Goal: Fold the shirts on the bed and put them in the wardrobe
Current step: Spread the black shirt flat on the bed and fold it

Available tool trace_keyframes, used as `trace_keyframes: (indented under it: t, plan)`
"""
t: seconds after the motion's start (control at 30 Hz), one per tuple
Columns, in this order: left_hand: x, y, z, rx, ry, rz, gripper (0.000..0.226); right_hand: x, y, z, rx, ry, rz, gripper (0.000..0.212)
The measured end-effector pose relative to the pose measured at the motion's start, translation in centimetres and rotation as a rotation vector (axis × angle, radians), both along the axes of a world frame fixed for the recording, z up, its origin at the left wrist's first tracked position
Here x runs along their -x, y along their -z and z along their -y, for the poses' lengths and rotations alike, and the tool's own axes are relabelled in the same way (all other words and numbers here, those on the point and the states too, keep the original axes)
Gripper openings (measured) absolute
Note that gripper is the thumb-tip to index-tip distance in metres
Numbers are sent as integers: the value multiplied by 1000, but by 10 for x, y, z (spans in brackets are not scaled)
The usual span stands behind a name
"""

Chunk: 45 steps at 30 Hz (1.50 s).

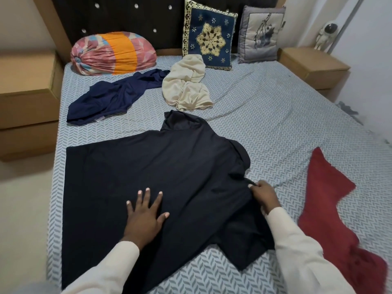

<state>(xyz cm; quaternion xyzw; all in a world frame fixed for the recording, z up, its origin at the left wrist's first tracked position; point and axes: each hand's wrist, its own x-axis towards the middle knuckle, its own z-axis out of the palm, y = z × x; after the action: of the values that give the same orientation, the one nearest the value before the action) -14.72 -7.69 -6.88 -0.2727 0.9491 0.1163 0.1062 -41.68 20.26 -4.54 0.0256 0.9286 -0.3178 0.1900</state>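
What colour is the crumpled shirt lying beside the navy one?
Cream: the crumpled cream fabric shirt shows best in the head view.

The far end of the red shirt (pixel 331 209) is blurred at the lower right corner. The person's sleeves (pixel 303 251) are cut off by the bottom edge. The fingertips of the right hand (pixel 262 193) are buried in a fold of the black shirt (pixel 169 177), so the grip is only partly seen. A lower corner of the blue cushion (pixel 210 37) is hidden by the bunched cream shirt (pixel 186 83).
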Motion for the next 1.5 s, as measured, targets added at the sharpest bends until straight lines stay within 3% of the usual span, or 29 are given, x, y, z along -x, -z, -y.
trace_keyframes:
  t: [0.1, 0.2, 0.33, 0.43, 0.53, 0.6, 0.7, 0.77, 0.87, 1.03, 1.17, 1.23, 1.3, 1.4, 1.5]
  plan:
    - [-13, 3, -3, 36, -1, 22, 89, 1, -6, -32, 107, 170, -69, 35]
    - [-25, 2, -6, 29, 6, 11, 71, -13, 6, -56, 143, 149, 80, 69]
    - [-51, -4, -13, -22, 74, -39, 63, -41, -5, -62, 162, -25, 185, 39]
    - [-77, -7, -15, -22, 147, -35, 62, -50, -12, -74, 279, 46, 153, 18]
    - [-107, -10, -19, 25, 192, -56, 72, -62, -15, -88, 318, 161, 77, 26]
    - [-121, -13, -22, 48, 203, -76, 74, -73, -8, -94, 159, 71, 59, 44]
    - [-136, -25, -26, 29, 253, -12, 70, -95, 7, -98, -28, -31, 84, 51]
    - [-144, -30, -30, 20, 294, 69, 72, -103, 11, -97, -99, -33, 60, 40]
    - [-159, -37, -37, 12, 294, 172, 68, -114, 3, -105, 21, 71, -8, 21]
    - [-178, -38, -39, 58, 237, 294, 72, -140, -12, -135, 98, 283, -206, 41]
    - [-193, -35, -38, 161, 177, 354, 65, -168, -5, -132, -76, 326, -195, 32]
    - [-198, -34, -33, 182, 143, 372, 64, -180, -5, -118, -152, 258, -421, 36]
    - [-202, -34, -29, 192, 121, 366, 63, -192, -4, -99, -73, 29, -575, 29]
    - [-205, -33, -27, 179, 110, 332, 58, -216, -2, -75, -109, -455, -301, 33]
    - [-208, -33, -23, 132, 103, 303, 42, -223, 4, -69, -258, -625, -297, 33]
